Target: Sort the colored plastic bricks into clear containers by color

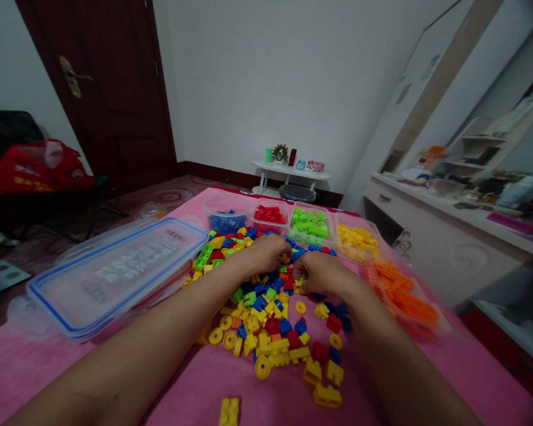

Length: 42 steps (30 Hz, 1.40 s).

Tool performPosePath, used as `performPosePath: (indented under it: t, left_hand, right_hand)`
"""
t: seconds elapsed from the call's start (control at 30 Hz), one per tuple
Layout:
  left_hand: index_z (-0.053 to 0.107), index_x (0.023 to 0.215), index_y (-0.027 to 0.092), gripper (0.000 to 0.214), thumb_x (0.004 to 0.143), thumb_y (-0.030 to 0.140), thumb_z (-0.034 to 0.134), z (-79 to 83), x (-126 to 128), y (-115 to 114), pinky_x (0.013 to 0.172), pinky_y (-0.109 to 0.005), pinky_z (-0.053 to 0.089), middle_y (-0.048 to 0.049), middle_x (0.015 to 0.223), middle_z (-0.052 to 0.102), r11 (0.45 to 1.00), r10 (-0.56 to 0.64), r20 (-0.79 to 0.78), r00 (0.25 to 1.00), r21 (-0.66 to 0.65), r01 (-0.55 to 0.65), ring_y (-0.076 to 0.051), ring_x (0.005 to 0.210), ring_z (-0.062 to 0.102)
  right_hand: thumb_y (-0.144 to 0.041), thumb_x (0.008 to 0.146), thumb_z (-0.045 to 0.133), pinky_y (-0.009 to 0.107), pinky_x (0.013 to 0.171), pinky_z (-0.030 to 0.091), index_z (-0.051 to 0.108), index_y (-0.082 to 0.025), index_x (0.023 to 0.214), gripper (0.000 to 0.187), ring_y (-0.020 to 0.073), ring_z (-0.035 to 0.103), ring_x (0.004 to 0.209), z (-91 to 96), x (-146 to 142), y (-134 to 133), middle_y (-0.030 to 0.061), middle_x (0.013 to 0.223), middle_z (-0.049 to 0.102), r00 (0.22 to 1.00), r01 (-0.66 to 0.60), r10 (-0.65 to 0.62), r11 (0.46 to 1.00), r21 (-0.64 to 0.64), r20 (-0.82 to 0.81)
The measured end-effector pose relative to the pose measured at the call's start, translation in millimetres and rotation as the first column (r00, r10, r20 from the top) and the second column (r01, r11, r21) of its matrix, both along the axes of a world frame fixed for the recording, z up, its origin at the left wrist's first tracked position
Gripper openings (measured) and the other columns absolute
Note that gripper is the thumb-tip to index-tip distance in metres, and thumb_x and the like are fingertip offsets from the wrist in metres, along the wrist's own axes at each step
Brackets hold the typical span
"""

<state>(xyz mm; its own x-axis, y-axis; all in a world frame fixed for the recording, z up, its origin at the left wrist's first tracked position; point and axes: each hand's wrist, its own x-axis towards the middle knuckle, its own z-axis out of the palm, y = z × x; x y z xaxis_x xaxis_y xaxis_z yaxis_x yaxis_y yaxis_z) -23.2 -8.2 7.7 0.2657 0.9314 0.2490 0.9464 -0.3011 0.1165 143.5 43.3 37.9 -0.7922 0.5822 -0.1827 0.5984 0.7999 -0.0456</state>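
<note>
My left hand (269, 253) is over the far part of a mixed heap of toy building bricks (253, 302), its fingers curled down. A small yellowish piece shows at its fingertips, too small to make out. Close beside it on the right, my right hand (320, 272) also has its fingers bent into the heap, with a bit of yellow at the tips. What it grips, if anything, is hidden. Blue bricks (299, 253) lie just beyond and between the hands. The heap mixes yellow, red, blue and green pieces, including yellow wheels (263, 367) near the front.
Clear containers line the far side, holding blue bricks (227, 221), red bricks (269, 214), green bricks (310, 223) and yellow bricks (357, 238). Orange bricks (400, 290) fill another at right. Stacked blue-rimmed lids (119, 275) lie left. A single yellow brick (229, 411) sits on the pink cloth (182, 393).
</note>
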Motion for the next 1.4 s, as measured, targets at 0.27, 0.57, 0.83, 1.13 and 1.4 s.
performPosePath:
  t: [0.27,0.57,0.83,1.13,1.4]
  left_hand:
    - [0.071,0.086,0.020,0.025,0.067,0.012,0.056,1.6,-1.7,-0.5,0.069,-0.023,0.044,-0.0044,0.085,0.071,0.995,0.072,0.049,0.996,-0.073,-0.068,-0.018,0.081,0.063]
    - [0.069,0.070,0.016,0.009,0.065,0.017,0.061,4.2,-12.2,3.7,0.053,-0.020,0.038,-0.0015,0.065,0.067,0.995,0.099,0.383,0.919,-0.050,-0.086,-0.013,0.059,0.058]
    - [0.063,0.073,0.011,0.023,0.059,0.025,0.073,26.0,-15.8,3.5,0.048,-0.018,0.040,0.0006,0.061,0.062,0.995,0.094,0.942,0.322,-0.100,0.003,-0.007,0.051,0.054]
    - [0.065,0.094,0.010,0.031,0.063,0.015,0.067,32.6,-0.2,-3.7,0.051,-0.018,0.043,-0.0002,0.062,0.064,0.997,0.057,0.829,0.556,-0.073,0.007,-0.010,0.055,0.059]
    - [0.066,0.092,0.011,0.025,0.069,0.020,0.065,38.6,10.8,-4.4,0.055,-0.021,0.048,-0.0050,0.075,0.069,0.995,-0.005,0.860,0.510,0.054,-0.081,-0.013,0.064,0.063]
  right_hand:
    - [-0.024,0.060,0.067,0.019,0.048,0.038,0.059,-0.016,0.080,0.023,0.0102,0.053,0.058,11.4,6.0,20.5,-0.0010,0.069,0.058,0.659,-0.100,-0.303,0.872,-0.479,-0.688]
    - [-0.016,0.061,0.070,0.015,0.043,0.045,0.058,-0.017,0.090,0.032,0.0074,0.057,0.055,-12.5,-10.1,13.0,-0.0006,0.072,0.064,0.363,-0.299,-0.765,0.444,-0.844,-0.532]
    - [-0.040,0.074,0.065,0.014,0.042,0.044,0.061,-0.019,0.089,0.026,0.0058,0.056,0.052,-22.4,-19.6,10.3,-0.0004,0.074,0.063,0.379,-0.346,-0.793,0.356,-0.868,-0.477]
    - [-0.021,0.068,0.069,0.013,0.042,0.044,0.060,-0.015,0.079,0.016,0.0055,0.053,0.048,-19.0,-22.3,6.0,-0.0031,0.059,0.058,0.198,-0.422,-0.843,0.387,-0.820,-0.500]
    - [-0.038,0.083,0.052,0.017,0.043,0.048,0.054,-0.018,0.086,0.020,0.0099,0.058,0.054,-17.3,-28.1,-4.9,0.0010,0.066,0.061,0.356,-0.637,-0.919,-0.106,-0.763,-0.170]
